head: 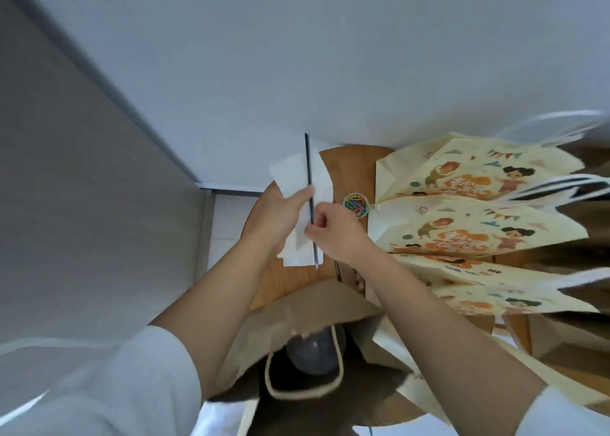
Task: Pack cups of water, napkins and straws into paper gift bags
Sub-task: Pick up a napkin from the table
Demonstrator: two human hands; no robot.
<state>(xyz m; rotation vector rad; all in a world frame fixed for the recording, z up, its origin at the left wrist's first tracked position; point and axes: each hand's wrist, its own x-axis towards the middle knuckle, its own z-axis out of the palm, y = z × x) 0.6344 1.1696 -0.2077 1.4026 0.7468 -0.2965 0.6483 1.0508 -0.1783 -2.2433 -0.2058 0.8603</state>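
Head view: left fingers (299,196) grip napkin (290,174), right fingers (317,229) pinch straw (308,168) lengthwise along it, open bag (297,303) under wrists.

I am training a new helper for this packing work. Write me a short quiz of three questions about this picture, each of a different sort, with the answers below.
1. True or false: the left hand holds a white napkin.
2. Choose one: what does the right hand pinch? A) a spoon B) the dark straw C) a bag handle
3. Fill the gap: the small cup of coloured paper clips stands on the round wooden ____.

Key: 1 true; 2 B; 3 table.
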